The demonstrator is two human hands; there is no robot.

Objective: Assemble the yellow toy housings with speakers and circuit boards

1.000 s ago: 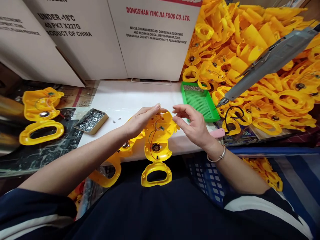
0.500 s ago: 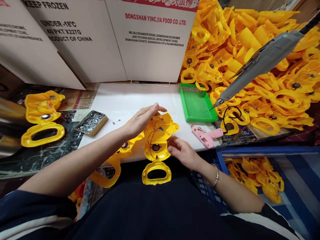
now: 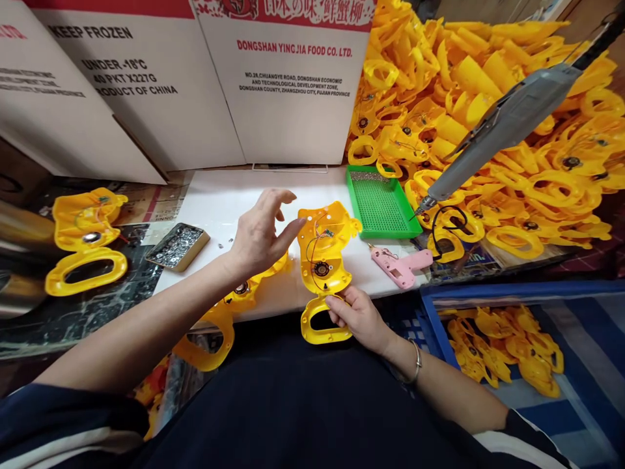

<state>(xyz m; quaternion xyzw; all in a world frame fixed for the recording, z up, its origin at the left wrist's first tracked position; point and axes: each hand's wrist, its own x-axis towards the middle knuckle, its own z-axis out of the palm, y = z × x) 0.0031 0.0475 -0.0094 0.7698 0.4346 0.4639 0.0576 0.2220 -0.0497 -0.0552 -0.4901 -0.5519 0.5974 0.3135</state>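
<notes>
My right hand (image 3: 359,316) grips a yellow plastic shell half (image 3: 336,244) by the ring-shaped handle at its lower end. Wires, a small green circuit board and a round black speaker show inside the shell. To its left my left hand (image 3: 263,231) is raised with fingers apart, holding nothing. Partly under my left forearm lies a second yellow shell half (image 3: 244,293), its ring handle hanging past the table edge. A pink glue gun (image 3: 400,264) rests on the table, to the right of the held shell.
A green perforated tray (image 3: 415,228) holds small metal pieces. A grey electric screwdriver (image 3: 502,130) hangs before a heap of yellow shells (image 3: 488,85). At left are a box of screws (image 3: 178,246) and another shell (image 3: 81,221). A blue crate (image 3: 488,293) stands lower right.
My right hand has come down from the shell's upper edge and taken its ring handle. The shell has shifted right. My left hand has come off it and moved left, uncovering its top.
</notes>
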